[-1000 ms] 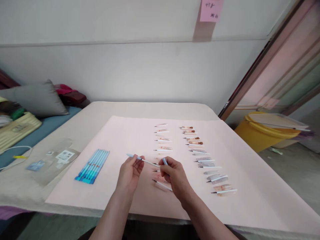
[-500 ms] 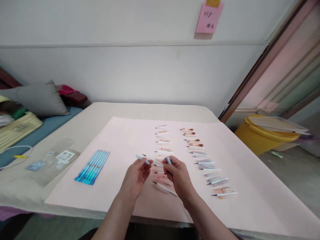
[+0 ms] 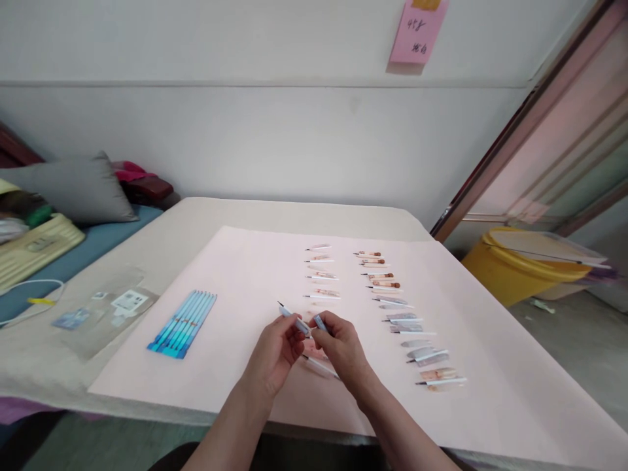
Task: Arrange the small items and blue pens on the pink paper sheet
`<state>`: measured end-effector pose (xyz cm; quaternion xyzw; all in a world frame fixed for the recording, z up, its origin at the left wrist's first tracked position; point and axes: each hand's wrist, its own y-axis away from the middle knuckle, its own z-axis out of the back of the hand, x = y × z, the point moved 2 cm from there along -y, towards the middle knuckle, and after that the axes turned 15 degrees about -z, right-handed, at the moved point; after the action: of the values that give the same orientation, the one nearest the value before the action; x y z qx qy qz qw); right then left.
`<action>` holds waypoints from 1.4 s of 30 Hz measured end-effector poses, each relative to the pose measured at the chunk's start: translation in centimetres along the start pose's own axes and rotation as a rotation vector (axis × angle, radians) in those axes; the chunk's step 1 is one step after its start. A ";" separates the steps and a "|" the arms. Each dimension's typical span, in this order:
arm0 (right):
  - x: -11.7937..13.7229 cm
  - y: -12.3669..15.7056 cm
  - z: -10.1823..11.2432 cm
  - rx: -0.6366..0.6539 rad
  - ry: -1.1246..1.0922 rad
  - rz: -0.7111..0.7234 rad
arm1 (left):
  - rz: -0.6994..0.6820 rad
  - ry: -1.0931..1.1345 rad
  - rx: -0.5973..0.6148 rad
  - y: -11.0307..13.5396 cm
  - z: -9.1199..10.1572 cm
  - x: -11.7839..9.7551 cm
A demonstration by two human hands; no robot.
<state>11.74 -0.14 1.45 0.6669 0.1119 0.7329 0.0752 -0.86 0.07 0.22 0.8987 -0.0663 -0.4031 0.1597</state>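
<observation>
My left hand (image 3: 277, 353) pinches a thin light-blue pen part (image 3: 291, 315) whose dark tip points up and left. My right hand (image 3: 341, 345) is closed on a small pale-blue cap or barrel piece (image 3: 320, 322), and its fingertips meet the left hand's. Both hands hover over the pink paper sheet (image 3: 235, 281), above a white refill (image 3: 320, 366) lying on it. Two rows of small refills and clear caps (image 3: 387, 288) run away from me on the sheet.
A bundle of blue pens (image 3: 182, 323) lies on the sheet's left part. Clear packets (image 3: 105, 311) sit on the beige table to the left. Grey pillow (image 3: 73, 190) and clutter at far left. Yellow bin (image 3: 520, 265) on the floor right. Pink note (image 3: 416, 36) on the wall.
My hands have drawn together until the fingertips touch. The blue part in my left hand has swung so that its dark tip points up and left, close to the piece in my right hand.
</observation>
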 end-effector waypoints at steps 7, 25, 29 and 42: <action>-0.1 -0.3 0.0 0.031 -0.015 -0.082 | -0.045 -0.060 -0.128 -0.7 0.9 0.2; -0.7 -1.0 0.9 0.016 -0.257 -0.283 | 0.041 -0.188 0.071 0.9 -0.6 2.4; -1.0 -1.0 1.1 0.068 -0.392 -0.311 | 0.022 -0.195 0.044 0.9 -0.5 2.4; -2.1 -1.1 -0.3 0.152 -0.526 -0.316 | -0.011 -0.234 0.031 1.0 -0.8 2.1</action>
<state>11.64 0.38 -0.85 0.8116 0.2452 0.5041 0.1645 1.15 -1.15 -0.40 0.8482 -0.0856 -0.5051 0.1346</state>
